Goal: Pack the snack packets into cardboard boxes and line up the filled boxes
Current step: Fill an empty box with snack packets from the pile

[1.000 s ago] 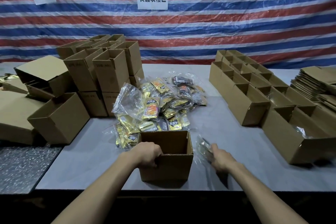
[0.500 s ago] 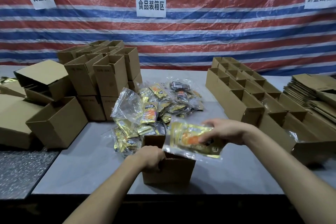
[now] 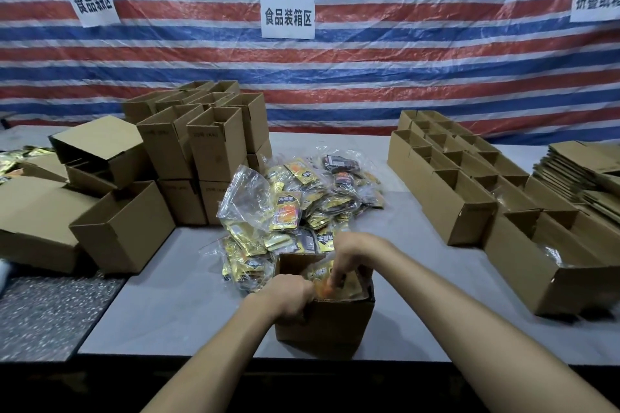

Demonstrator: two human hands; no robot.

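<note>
Head view. A small open brown cardboard box (image 3: 323, 329) stands at the near edge of the pale grey table (image 3: 167, 295). The left hand (image 3: 292, 295) grips the box's near-left rim, its fingers curled over the cardboard edge. The right hand (image 3: 352, 255) reaches down through the open top with its fingers (image 3: 337, 275) bent and pointing downward. A clear bag of gold and orange snack packets (image 3: 345, 287) lies inside the box, directly under and touching those fingertips. Whether the fingertips pinch the bag or merely press on it cannot be told, since they sink into the wrapping.

Just behind the box lies a loose heap of gold, orange and dark snack packets in clear plastic bags (image 3: 302, 208); its near edge touches the box's far-left corner. To the left stands a stack of upright empty brown cartons (image 3: 208, 147), with several tipped cartons (image 3: 124, 225) beside it. To the right, well apart from the hands, rows of open brown boxes (image 3: 469, 184) stand side by side. A pile of flat folded cartons (image 3: 583, 171) lies at the far right. A red, white and blue striped tarpaulin (image 3: 335, 77) hangs behind, bearing white paper signs (image 3: 288, 16).
</note>
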